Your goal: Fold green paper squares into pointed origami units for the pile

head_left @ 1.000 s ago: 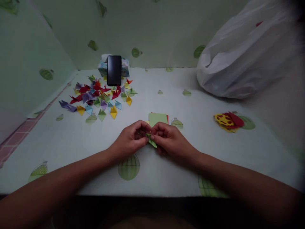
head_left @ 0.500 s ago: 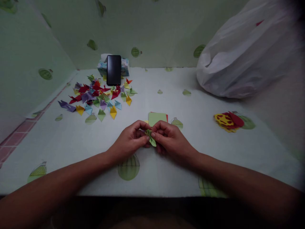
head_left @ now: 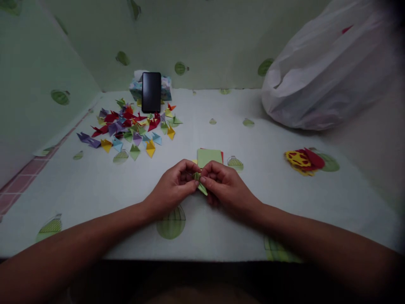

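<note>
A small piece of folded green paper (head_left: 201,187) is pinched between both hands above the near middle of the table. My left hand (head_left: 176,184) grips its left side with thumb and fingertips. From the other side, my right hand (head_left: 228,185) presses its thumb and forefinger on the same paper, the fingertips nearly touching those of the left. Just behind the hands lies a stack of square paper sheets (head_left: 210,157), light green on top, with red and yellow edges peeking out. The fingers hide part of the folded paper.
Many folded paper cranes (head_left: 126,123) in several colours lie at the back left. A dark phone (head_left: 151,92) leans on a tissue box (head_left: 166,88) behind them. Red and yellow cut-out pieces (head_left: 303,161) lie at right, below a large white plastic bag (head_left: 303,93).
The green paper looks narrower and more closed between the fingers. Both hands stay in nearly the same place.
</note>
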Tool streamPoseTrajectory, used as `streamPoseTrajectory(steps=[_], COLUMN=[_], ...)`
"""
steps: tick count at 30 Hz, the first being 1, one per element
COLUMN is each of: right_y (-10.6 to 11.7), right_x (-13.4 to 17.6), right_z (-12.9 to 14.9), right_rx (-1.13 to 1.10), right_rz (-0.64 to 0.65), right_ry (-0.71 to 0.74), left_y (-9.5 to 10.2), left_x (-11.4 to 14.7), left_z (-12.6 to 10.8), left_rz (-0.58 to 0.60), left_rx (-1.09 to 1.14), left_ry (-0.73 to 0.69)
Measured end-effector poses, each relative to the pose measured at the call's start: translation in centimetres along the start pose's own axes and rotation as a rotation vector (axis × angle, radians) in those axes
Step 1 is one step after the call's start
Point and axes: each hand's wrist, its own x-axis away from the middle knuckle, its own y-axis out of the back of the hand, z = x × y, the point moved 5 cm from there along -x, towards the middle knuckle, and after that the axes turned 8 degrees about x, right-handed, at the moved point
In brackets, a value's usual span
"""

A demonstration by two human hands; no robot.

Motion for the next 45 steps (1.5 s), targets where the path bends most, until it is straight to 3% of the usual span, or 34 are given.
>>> streamPoseTrajectory(steps=[6, 11, 22, 32, 45], right_y=[0.47, 0.68, 0.32, 0.01, -0.12], right_x=[-0.14, -0.29, -0.26, -0.17, -0.10], right_z=[-0.18, -0.32, -0.44, -0.23, -0.15], right_rx=[-0.082, -0.124, -0.137, -0.032, -0.045], right_rz=[-0.033, -0.048, -0.050, -0.058, -0.044], right_ry=[0.011, 0.035, 0.034, 0.055, 0.043], left_y=[0.36, 0.58, 0.41, 0.40, 0.37], left_x=[0.01, 0.04, -0.01, 0.38, 0.36], left_z=[-0.02, -0.28, 0.13, -0.19, -0.42], left_rz=[0.009, -0.048, -0.046, -0.133, -0.151], left_rx=[0.104, 0.110, 0.046, -0.154, -0.120], left_ry=[0.002, -0.001, 0.010, 0.017, 0.039])
